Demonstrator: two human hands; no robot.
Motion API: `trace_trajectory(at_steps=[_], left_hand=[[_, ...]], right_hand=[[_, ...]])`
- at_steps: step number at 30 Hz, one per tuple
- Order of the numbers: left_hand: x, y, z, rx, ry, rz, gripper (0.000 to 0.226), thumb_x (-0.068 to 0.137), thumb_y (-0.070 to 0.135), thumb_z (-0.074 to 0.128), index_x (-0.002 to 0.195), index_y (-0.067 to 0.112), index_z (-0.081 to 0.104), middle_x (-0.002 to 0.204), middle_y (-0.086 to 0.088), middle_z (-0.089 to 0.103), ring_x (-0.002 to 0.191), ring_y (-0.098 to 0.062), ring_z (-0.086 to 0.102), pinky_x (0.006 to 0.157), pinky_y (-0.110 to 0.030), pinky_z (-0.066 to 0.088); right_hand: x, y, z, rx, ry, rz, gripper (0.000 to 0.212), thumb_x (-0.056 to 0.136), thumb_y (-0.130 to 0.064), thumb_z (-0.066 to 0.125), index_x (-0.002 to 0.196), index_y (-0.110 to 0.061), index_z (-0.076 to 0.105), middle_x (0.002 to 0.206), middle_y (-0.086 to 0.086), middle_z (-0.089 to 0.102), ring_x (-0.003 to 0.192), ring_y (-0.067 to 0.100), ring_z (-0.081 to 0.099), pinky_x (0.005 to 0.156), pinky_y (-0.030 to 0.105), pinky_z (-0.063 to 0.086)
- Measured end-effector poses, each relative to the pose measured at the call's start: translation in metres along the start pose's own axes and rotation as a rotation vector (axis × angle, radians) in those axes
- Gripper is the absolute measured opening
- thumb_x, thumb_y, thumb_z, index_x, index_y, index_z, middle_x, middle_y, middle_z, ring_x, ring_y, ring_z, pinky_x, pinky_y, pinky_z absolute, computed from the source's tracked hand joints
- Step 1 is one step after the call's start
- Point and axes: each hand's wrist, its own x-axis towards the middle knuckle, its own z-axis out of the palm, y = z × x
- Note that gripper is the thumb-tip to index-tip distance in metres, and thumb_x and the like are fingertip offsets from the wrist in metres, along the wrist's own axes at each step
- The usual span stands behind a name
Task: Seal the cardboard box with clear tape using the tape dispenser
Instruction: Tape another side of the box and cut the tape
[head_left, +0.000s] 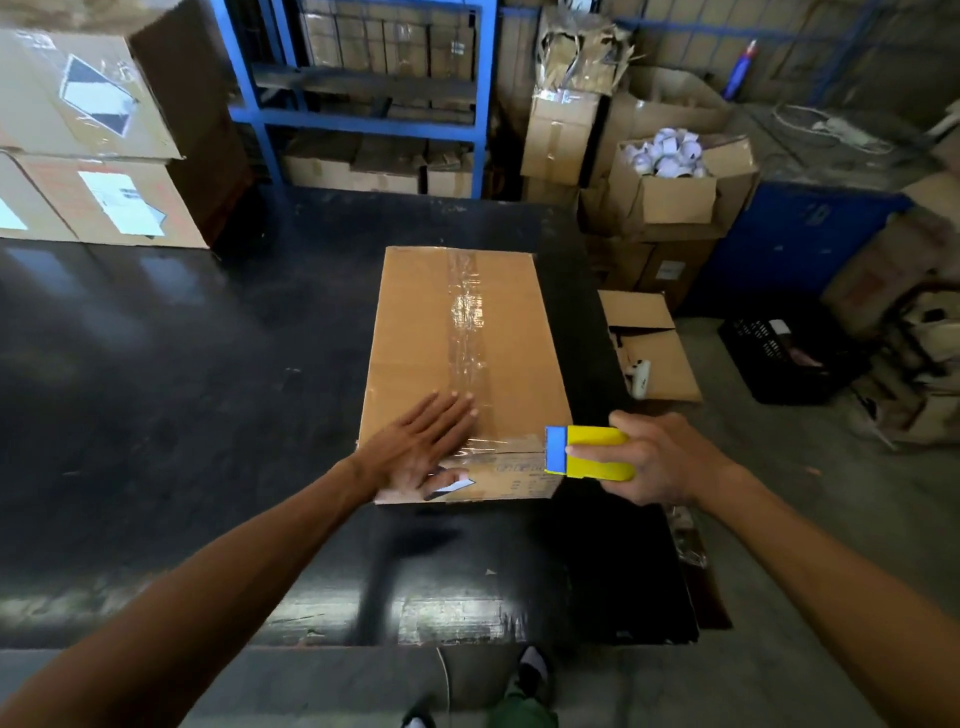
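A brown cardboard box (415, 322) lies flat on the black table (156, 364), flaps closed. A strip of clear tape (467, 322) runs along its middle seam from the far edge to the near edge. My left hand (421, 447) lies flat on the box's near left corner, fingers spread, thumb over the front face. My right hand (660, 460) grips a yellow tape dispenser (597, 453) with a blue front, held just off the box's near right corner at the level of the top edge.
Stacked cardboard boxes (98, 140) stand on the table's far left. Blue shelving (363, 93) with cartons is behind. On the floor to the right are open cartons (654, 353), a box of white items (670, 176) and a black crate (789, 353).
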Motion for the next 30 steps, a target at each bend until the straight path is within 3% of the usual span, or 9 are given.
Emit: trace_trajectory(at_steps=[2,6,10,16,19,23,30], left_hand=[[0.033,0.013,0.004,-0.016,0.017,0.060,0.075,0.103,0.053,0.037,0.153,-0.002,0.027,0.161,-0.023,0.022,0.152,-0.034,0.017,0.124,-0.049,0.015],[0.059,0.019,0.024,-0.009,-0.160,0.135,0.069,0.106,0.051,0.013,0.157,0.005,0.017,0.165,-0.013,0.015,0.153,-0.029,0.014,0.124,-0.046,0.011],[0.058,0.016,0.026,-0.035,-0.154,0.149,0.066,0.105,0.046,0.027,0.155,0.003,0.023,0.163,-0.014,0.022,0.151,-0.029,0.020,0.122,-0.046,0.017],[0.058,0.013,0.025,-0.037,-0.139,0.133,0.067,0.106,0.047,0.024,0.156,0.003,0.021,0.163,-0.014,0.022,0.151,-0.027,0.019,0.123,-0.043,0.015],[0.058,0.014,0.025,-0.020,-0.165,0.127,0.067,0.107,0.048,0.024,0.157,0.004,0.017,0.165,-0.013,0.017,0.153,-0.027,0.014,0.124,-0.044,0.016],[0.058,0.016,0.023,-0.016,-0.182,0.124,0.067,0.107,0.048,0.025,0.158,0.005,0.013,0.165,-0.012,0.014,0.153,-0.026,0.010,0.124,-0.044,0.015],[0.059,0.019,0.021,-0.011,-0.215,0.111,0.066,0.108,0.047,0.022,0.158,0.006,0.011,0.166,-0.012,0.011,0.154,-0.026,0.008,0.124,-0.044,0.016]], right_hand=[[0.001,0.002,0.000,-0.009,-0.005,-0.019,0.063,0.068,-0.048,0.079,0.127,-0.039,0.061,0.087,0.004,0.056,0.056,0.014,0.051,0.047,0.021,0.025],[-0.002,0.007,0.007,0.022,0.034,-0.041,0.063,0.074,-0.050,0.072,0.133,-0.040,0.052,0.089,0.005,0.055,0.058,0.014,0.049,0.045,0.021,0.030],[-0.010,0.011,0.016,0.034,0.085,-0.061,0.064,0.075,-0.048,0.069,0.135,-0.040,0.048,0.088,0.006,0.053,0.058,0.014,0.048,0.043,0.021,0.029],[-0.025,0.037,0.009,0.025,0.105,-0.107,0.059,0.081,-0.053,0.059,0.137,-0.040,0.046,0.088,0.006,0.052,0.059,0.014,0.048,0.040,0.023,0.033],[-0.042,0.059,0.005,-0.003,0.090,-0.089,0.068,0.077,-0.051,0.071,0.139,-0.040,0.045,0.090,0.006,0.052,0.061,0.015,0.051,0.045,0.023,0.029],[-0.038,0.062,0.025,-0.003,0.068,-0.053,0.077,0.070,-0.046,0.081,0.138,-0.039,0.045,0.091,0.008,0.053,0.063,0.017,0.055,0.045,0.023,0.035],[-0.027,0.053,0.046,-0.062,0.123,-0.087,0.067,0.069,-0.039,0.080,0.130,-0.033,0.054,0.097,0.014,0.058,0.072,0.025,0.062,0.049,0.031,0.049]])
